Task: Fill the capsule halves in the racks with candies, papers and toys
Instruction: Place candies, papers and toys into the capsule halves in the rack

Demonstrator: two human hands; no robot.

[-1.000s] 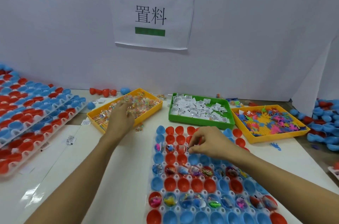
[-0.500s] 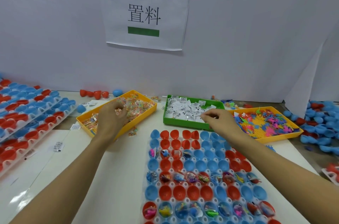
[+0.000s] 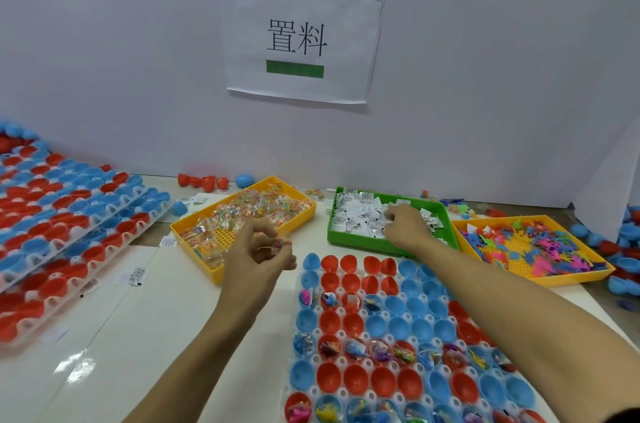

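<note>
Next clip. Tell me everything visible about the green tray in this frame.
The green tray is a shallow rectangular bin with low walls, plastic by its look. It sits flat on the table at the back, between two yellow trays, apart from both. It holds a loose heap of small white folded papers with dark print. The right hand reaches into it, fingers down among the papers; whether it grips one cannot be told.

Bare desk (image 3: 145, 336) lies open at the front-left; stacked racks (image 3: 62, 214) block the left edge, three trays (image 3: 391, 242) the back.
</note>
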